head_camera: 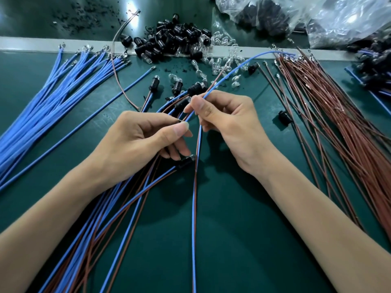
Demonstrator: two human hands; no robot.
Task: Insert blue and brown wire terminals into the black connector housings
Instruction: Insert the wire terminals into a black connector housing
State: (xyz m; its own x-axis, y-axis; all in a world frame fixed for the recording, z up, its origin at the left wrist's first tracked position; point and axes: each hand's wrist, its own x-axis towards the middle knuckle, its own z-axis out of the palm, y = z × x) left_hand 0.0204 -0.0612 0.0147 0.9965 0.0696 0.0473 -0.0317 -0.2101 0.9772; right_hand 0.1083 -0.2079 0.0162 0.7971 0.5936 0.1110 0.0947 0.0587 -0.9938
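My left hand (pixel 143 136) grips a black connector housing (pixel 178 122), mostly hidden behind its thumb and fingers. My right hand (pixel 226 117) pinches a blue wire (pixel 230 71) that arcs up and right, its near end pointing at the housing. A brown wire (pixel 195 187) and a blue one run down from between the hands. Loose blue wires (pixel 53 98) fan out at the left, brown wires (pixel 330 115) at the right. A heap of black housings (pixel 169 42) lies at the back.
Finished blue-and-brown pairs with housings (pixel 118 208) lie under my left wrist. Clear glass bulbs (pixel 220 60) are scattered near the heap. Plastic bags (pixel 317 15) sit at the back right. One loose housing (pixel 284 117) lies right of my right hand on the green mat (pixel 243 240).
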